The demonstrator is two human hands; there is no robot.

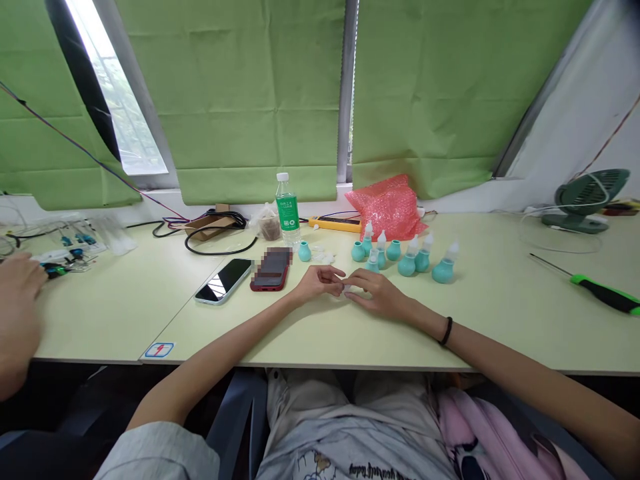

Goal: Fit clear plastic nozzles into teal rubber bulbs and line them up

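My left hand (319, 283) and my right hand (379, 293) meet above the table, fingertips close together. Between them is a small whitish, translucent plastic piece (347, 288), mostly covered by the fingers; both hands pinch it. Just beyond my hands stand several teal squeeze bulbs, one of them a bare bulb (393, 250) without a nozzle. Others carry clear pointed nozzles, such as the bulb (443, 271) farthest right. A lone teal bulb (305, 251) stands behind my left hand, beside a few loose translucent pieces (326, 257).
Left of my hands lie a phone (225, 281) and a dark red-edged phone (271, 269). Behind are a water bottle (289, 212), a red bubble-wrap bag (387, 208) and cables. A screwdriver (595, 289) and green fan (585, 200) are rightward. Another person's hand (20, 300) is at far left.
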